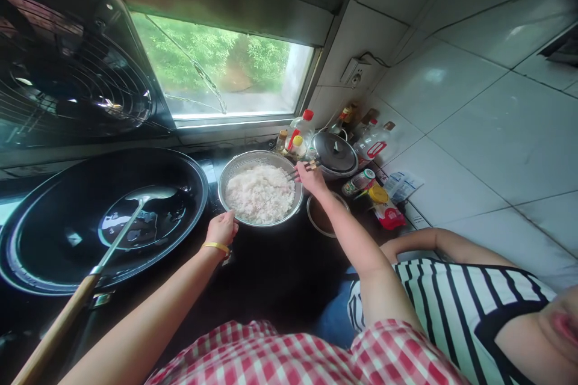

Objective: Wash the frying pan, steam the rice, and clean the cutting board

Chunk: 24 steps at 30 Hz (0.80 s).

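A round metal strainer basket [223, 175] stands on the dark counter, heaped with white cooked rice [262, 194]. My left hand [222, 228], with a yellow band at the wrist, is closed on the basket's near-left rim. On the far right side, my right hand [310, 178] grips a pair of chopsticks [311, 165]. Their banded thick ends stick out above the hand, and the tips reach to the rice's right edge. To the left sits a big black wok [54, 210] with some liquid in its bottom. A wooden-handled metal spatula [115, 243] rests in it.
Right of the basket are a brown-filled bowl [321, 215], a lidded pot [335, 153], bottles [303, 126], a can [359, 181] and a yellow-lidded jar [378, 194]. A person in a striped shirt [451, 289] stands close at my right. A fan [67, 66] hangs above the wok.
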Motion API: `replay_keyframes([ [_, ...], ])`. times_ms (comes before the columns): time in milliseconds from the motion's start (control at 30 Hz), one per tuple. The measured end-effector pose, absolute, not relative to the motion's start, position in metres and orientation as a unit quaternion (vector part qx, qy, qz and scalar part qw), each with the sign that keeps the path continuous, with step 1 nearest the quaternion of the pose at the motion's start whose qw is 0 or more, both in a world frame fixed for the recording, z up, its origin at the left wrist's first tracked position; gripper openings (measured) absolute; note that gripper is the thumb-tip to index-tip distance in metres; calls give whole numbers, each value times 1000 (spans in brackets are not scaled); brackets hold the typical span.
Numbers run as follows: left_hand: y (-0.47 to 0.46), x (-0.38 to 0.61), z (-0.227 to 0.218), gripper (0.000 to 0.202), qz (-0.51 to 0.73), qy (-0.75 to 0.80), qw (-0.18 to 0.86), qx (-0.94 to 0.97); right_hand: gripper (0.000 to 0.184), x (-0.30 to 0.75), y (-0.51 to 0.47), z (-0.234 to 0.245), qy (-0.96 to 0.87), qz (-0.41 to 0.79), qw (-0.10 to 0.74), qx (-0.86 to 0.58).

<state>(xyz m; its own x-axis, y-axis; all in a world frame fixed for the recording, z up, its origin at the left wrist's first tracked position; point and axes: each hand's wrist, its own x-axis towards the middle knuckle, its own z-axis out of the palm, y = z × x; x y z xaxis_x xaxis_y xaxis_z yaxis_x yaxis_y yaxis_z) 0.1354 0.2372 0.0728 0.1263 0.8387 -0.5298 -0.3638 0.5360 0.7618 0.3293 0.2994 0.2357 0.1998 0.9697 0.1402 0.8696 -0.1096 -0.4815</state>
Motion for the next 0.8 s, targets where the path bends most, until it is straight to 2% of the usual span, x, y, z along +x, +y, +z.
replay_keyframes([
  [133, 238, 136, 68, 21, 422, 512, 708, 240, 33, 320, 292, 225, -591, 193, 260, -739],
  [333, 236, 135, 69, 21, 421, 517, 704, 246, 35, 319, 320, 244, -632, 104, 311, -702],
  [533, 235, 134, 72, 20, 412, 521, 705, 249, 33, 310, 336, 206, -592, 194, 294, -725],
  [633, 236, 135, 72, 20, 409, 522, 707, 244, 32, 302, 328, 216, -609, 232, 267, -710],
  [800, 237, 135, 70, 21, 414, 512, 715, 236, 38, 295, 342, 243, -663, 124, 279, -683],
])
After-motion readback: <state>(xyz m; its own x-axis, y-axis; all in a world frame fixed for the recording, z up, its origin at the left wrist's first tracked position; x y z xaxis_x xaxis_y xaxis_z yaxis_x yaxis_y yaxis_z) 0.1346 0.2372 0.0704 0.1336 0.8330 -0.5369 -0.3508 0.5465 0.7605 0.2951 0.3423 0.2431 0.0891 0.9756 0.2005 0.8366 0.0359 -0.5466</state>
